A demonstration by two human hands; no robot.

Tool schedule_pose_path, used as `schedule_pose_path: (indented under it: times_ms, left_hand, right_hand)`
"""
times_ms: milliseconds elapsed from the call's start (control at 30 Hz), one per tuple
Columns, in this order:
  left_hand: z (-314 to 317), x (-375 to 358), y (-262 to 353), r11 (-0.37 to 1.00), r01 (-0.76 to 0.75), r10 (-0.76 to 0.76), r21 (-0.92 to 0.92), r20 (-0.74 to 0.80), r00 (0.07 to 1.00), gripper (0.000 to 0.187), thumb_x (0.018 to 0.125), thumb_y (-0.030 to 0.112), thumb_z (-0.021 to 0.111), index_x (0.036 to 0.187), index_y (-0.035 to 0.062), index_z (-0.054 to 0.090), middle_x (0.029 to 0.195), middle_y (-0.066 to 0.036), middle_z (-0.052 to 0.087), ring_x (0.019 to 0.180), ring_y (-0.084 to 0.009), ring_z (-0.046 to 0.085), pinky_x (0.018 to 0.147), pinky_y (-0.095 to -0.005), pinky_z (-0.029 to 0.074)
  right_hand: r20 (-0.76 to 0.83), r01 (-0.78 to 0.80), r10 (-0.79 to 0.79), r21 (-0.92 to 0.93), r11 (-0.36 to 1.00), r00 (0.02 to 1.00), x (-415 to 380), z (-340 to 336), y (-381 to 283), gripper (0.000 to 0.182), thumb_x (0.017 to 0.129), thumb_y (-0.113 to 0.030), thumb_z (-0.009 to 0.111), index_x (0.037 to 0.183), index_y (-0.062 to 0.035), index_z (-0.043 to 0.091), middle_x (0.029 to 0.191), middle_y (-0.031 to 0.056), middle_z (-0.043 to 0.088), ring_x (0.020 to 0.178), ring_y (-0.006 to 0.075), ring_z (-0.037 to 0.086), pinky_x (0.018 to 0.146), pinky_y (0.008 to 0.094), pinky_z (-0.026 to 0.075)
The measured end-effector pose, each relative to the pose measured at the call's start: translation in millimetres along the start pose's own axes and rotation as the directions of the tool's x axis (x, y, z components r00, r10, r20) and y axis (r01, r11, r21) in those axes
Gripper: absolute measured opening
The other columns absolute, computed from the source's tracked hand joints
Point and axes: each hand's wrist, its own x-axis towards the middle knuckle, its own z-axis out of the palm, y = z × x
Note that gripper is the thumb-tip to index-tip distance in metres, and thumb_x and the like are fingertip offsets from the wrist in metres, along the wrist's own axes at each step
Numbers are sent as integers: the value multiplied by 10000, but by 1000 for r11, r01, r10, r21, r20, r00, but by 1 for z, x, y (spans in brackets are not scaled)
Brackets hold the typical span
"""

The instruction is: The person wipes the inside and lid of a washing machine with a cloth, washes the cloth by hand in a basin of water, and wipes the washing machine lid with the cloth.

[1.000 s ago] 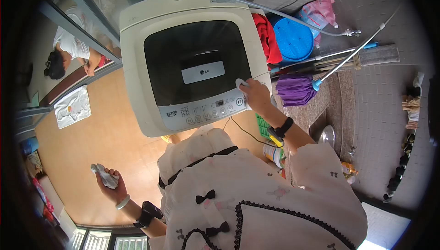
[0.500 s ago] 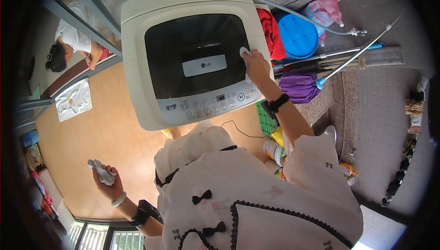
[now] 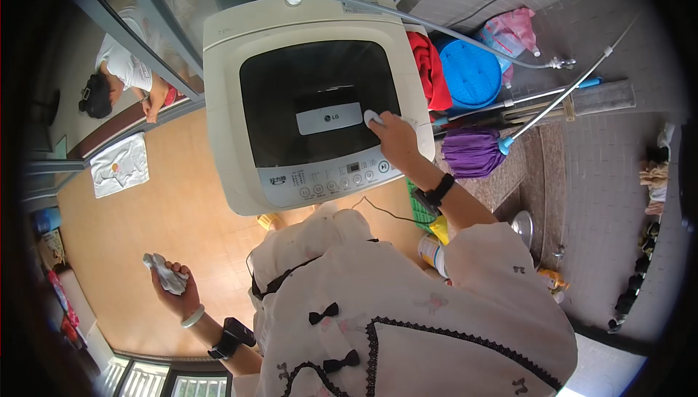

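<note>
A top-loading washing machine (image 3: 225, 128) with a dark lid (image 3: 320, 70) stands in front of me, its lid closed. My right hand (image 3: 396, 141) is closed on a small white wad (image 3: 373, 118), which looks like cloth. It presses the wad on the lid's lower right part, just right of the LG handle plate (image 3: 313, 121). Below the hand lies the button panel (image 3: 327, 181). Off to the left, over the floor, my left hand (image 3: 178, 294) grips a crumpled pale grey cloth (image 3: 169, 277), away from the machine.
A grey hose (image 3: 436, 22) runs from the machine's back to a wall tap. A red cloth (image 3: 429, 70), blue stool (image 3: 471, 73) and purple mop (image 3: 472, 153) crowd the right side. Behind glass at left, another person (image 3: 123, 70) bends forward. A white mat (image 3: 120, 166) lies on the floor.
My right hand has slid down and left across the lid, from the right edge to beside the handle plate. The left hand keeps its grip on the cloth. The view has shifted slightly.
</note>
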Motion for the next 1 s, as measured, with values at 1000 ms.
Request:
schedule_pose_path:
  times_ms: [1000]
  left_hand:
    - [-28, -14, -2, 999, -42, 39, -30, -70, 997, 247, 891, 255, 523, 992, 30, 535, 784, -55, 560, 683, -152, 495, 613, -279, 398]
  right_hand:
    - [36, -155, 159, -104, 983, 987, 5, -3, 42, 294, 710, -53, 548, 971, -157, 633, 869, 67, 517, 760, 249, 583, 583, 390, 473]
